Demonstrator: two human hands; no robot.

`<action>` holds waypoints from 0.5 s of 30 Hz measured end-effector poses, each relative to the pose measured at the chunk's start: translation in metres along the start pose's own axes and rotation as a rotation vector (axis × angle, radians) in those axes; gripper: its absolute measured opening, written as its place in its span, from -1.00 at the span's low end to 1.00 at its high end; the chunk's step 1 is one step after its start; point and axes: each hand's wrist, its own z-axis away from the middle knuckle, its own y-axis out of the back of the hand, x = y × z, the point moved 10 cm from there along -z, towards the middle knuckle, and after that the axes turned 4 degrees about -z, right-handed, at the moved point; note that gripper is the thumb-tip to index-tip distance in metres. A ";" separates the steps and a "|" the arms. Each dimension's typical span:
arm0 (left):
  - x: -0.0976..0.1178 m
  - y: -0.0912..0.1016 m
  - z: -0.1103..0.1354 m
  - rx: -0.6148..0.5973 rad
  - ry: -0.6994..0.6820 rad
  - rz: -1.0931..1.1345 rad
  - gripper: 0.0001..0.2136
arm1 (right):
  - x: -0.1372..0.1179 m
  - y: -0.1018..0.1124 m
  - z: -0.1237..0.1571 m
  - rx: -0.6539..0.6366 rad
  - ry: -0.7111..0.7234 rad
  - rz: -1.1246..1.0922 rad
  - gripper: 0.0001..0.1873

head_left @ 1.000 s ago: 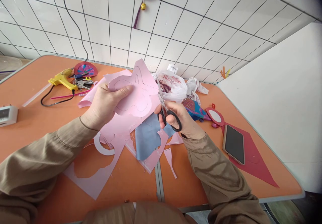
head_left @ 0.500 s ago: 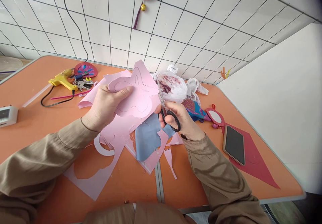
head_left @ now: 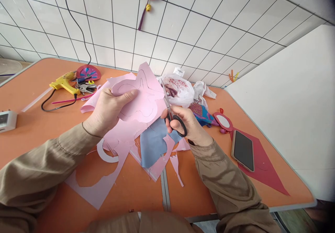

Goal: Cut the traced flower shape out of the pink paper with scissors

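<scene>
My left hand [head_left: 107, 110] is closed on a pink sheet [head_left: 146, 96] with a curvy pencil outline drawn on it, held up above the orange table [head_left: 39, 128]. My right hand [head_left: 185, 124] grips black-handled scissors [head_left: 172, 114], whose blades point up along the sheet's right edge. Under my hands lie pink offcuts [head_left: 99, 184] and a blue piece [head_left: 151, 144].
A yellow glue gun [head_left: 64, 82], keys [head_left: 85, 87] and a round red ornament [head_left: 89, 73] lie at the back left. A plastic bag [head_left: 180, 89] and colourful cloth [head_left: 202, 114] sit behind my right hand. A phone [head_left: 243, 151] rests on red paper [head_left: 264, 172] at right. A white device [head_left: 7, 119] sits far left.
The scissors have crept slightly along the right edge of the pink sheet. Both hands stay nearly in place.
</scene>
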 end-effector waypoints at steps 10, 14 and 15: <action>0.001 0.000 -0.005 -0.060 -0.016 0.005 -0.78 | 0.005 0.001 0.001 -0.024 -0.024 -0.015 -0.26; 0.004 0.003 -0.009 -0.070 0.010 -0.010 -0.74 | 0.005 0.000 0.002 -0.075 -0.061 -0.018 -0.27; 0.005 0.003 -0.009 -0.076 0.012 -0.016 -0.73 | 0.005 0.000 0.002 -0.086 -0.070 -0.013 -0.28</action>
